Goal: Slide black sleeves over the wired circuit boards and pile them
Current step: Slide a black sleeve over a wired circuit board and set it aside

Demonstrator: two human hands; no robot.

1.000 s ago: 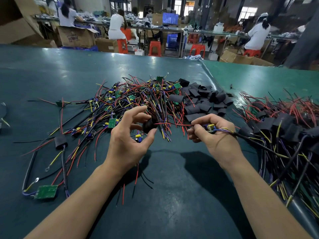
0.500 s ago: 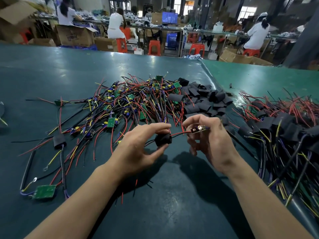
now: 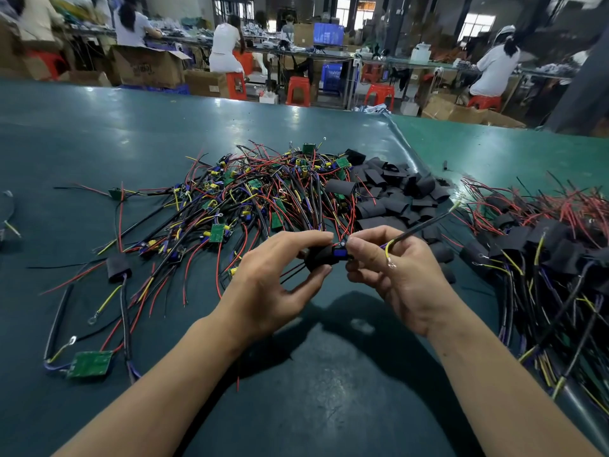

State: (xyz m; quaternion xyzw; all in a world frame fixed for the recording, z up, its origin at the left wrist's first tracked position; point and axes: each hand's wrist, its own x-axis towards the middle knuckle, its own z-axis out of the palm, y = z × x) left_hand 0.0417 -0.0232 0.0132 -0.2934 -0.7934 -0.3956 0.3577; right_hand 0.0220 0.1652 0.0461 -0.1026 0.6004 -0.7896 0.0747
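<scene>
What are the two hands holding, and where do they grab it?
The left hand pinches a black sleeve round its middle. The right hand pinches the wired circuit board at the end still sticking out of the sleeve.

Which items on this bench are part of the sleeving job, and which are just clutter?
In the job:
left hand gripping the black sleeve
right hand pinching the circuit board at the sleeve's mouth
unsleeved wired boards
loose sleeves
sleeved pile

Lying about:
cardboard boxes
red stools
blue crate
</scene>
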